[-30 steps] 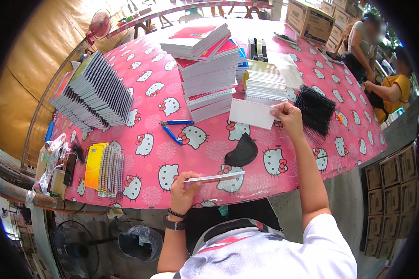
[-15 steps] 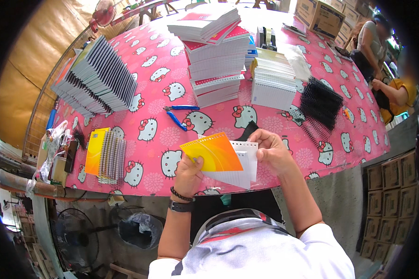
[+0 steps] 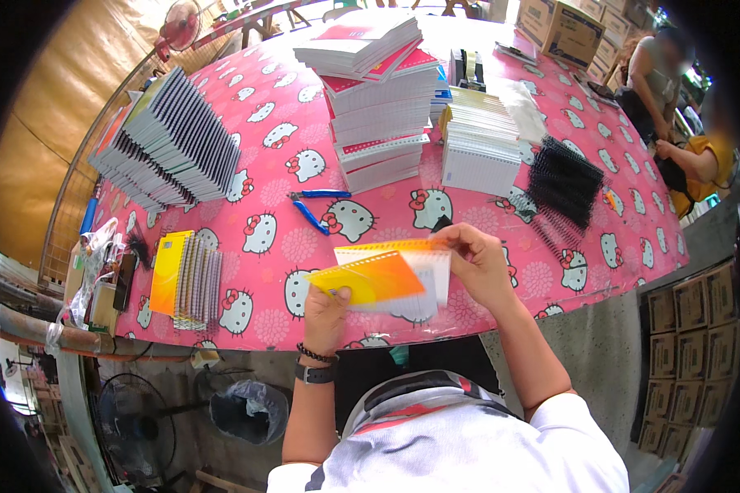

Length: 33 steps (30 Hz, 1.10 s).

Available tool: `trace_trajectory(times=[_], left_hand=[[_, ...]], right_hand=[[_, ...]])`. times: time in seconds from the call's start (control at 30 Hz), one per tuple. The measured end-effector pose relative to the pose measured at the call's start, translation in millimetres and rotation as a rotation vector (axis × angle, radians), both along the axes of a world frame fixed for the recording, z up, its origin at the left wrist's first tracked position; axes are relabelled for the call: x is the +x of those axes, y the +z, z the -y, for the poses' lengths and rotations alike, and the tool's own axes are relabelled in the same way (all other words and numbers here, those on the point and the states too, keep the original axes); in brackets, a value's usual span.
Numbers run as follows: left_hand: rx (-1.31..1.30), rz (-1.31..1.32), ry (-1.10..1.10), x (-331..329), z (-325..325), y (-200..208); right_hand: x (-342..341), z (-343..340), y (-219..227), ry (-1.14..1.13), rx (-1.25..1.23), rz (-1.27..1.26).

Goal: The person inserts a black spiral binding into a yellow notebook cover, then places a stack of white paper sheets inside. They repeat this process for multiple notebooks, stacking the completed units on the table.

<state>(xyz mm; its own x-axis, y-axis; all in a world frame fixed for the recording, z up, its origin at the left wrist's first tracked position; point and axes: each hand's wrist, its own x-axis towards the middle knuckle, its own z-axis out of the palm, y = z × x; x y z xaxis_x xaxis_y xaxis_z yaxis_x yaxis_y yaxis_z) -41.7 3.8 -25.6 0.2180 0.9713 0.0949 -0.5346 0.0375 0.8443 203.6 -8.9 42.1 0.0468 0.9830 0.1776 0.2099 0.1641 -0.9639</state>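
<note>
My left hand (image 3: 327,314), with a bracelet and a watch at its wrist, grips the lower left corner of an unbound notebook (image 3: 368,279) with a yellow-orange cover. Its thumb lies on top of the cover. Holes run along the notebook's far edge. White punched sheets (image 3: 437,271) and an orange edge fan out behind the cover. The fingers of my right hand (image 3: 478,261) are pinched on the upper right corner of these sheets. A small black piece (image 3: 442,223) shows just beyond the right fingertips; its kind is unclear. The sheets are slightly blurred.
Blue-handled cutters (image 3: 311,209) lie beyond my hands. Yellow spiral notebooks (image 3: 173,271) stand at left, with black-coil notebooks (image 3: 181,140) behind. Tall page stacks (image 3: 380,107) and a shorter stack (image 3: 478,156) stand at the back. Black coils (image 3: 566,182) lie right. Two people (image 3: 662,90) are far right.
The yellow-orange cover has tilted and dropped slightly to the left. My right hand has risen a little, and an orange edge now shows behind the white sheets.
</note>
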Motion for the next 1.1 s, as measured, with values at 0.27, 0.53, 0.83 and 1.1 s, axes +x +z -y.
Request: trace_trajectory(times=[0.27,0.53,0.83,1.1], left_hand=[[0.045,-0.309,0.158,-5,6,-17],[0.155,-0.362,0.067,-12,9,-14],[0.121,-0.281,0.040,-9,12,-14],[0.062,-0.339,0.140,-6,16,7]], right_hand=[[-19,-7,-9,-0.268,0.481,0.323],[-7,-4,-10,0.083,-0.047,-0.019],[-10,9,5,-0.132,-0.100,-0.127],[113,-62,-33,-0.716,0.398,0.375]])
